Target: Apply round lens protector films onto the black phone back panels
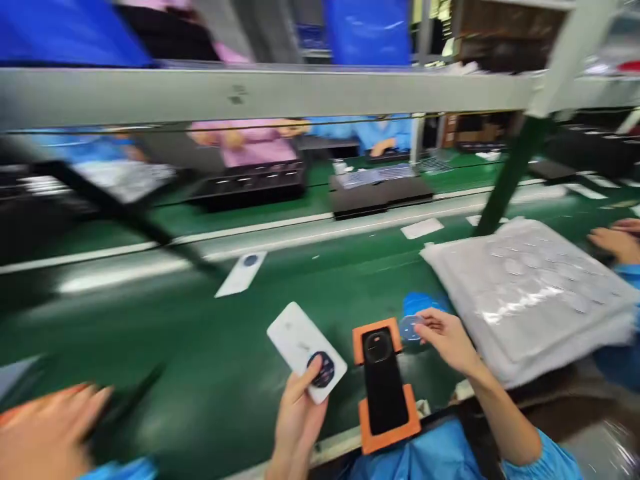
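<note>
- Head view: left hand, closed on a white phone-shaped piece; thumb across its dark round patch, apparently to steady the piece with that face up.
- Right hand, fingertips pinching a clear disc near its edge, which leaves most of its surface untouched; blue piece just beyond.
- Black phone-shaped piece, lying between the hands, round camera area at the far end; orange holder at near and far ends, likely to stop it sliding.
- White padded stack, right on the green bench, clear rounds on top, within easy reach.
- White card, far left of the held piece, lying apart.
- Co-worker's hand, near left, blurred; grip cannot be told.
</note>
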Demonstrator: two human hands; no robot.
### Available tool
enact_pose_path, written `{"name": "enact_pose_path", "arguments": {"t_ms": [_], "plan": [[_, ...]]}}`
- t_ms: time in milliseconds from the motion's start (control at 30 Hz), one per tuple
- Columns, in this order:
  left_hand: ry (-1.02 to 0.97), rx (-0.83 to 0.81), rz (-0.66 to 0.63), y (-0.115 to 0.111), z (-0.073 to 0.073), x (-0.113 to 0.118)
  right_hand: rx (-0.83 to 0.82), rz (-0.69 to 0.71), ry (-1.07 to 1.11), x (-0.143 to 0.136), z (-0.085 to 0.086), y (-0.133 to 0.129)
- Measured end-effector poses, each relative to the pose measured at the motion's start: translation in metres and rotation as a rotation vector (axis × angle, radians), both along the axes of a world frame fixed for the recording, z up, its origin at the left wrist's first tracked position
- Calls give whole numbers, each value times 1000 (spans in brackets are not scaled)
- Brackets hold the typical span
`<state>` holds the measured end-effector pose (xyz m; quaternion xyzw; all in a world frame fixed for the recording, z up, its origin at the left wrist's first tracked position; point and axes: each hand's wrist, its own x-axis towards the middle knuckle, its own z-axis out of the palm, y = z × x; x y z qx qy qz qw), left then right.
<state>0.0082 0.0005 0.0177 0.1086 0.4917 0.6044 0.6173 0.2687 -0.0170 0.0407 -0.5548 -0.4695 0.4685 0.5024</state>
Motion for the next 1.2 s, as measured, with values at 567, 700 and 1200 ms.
{"name": "enact_pose_path", "arguments": {"t_ms": [567,700,1200], "plan": [[163,54,108,1,4,-35,662,188,-1199,-80,-63,-14],[210,70,80,3,1,-29,614,174,-1210,-85,-61,-20],[425,223,27,2,-2,-6,580,181,-1070,-80,-41,-16]]}}
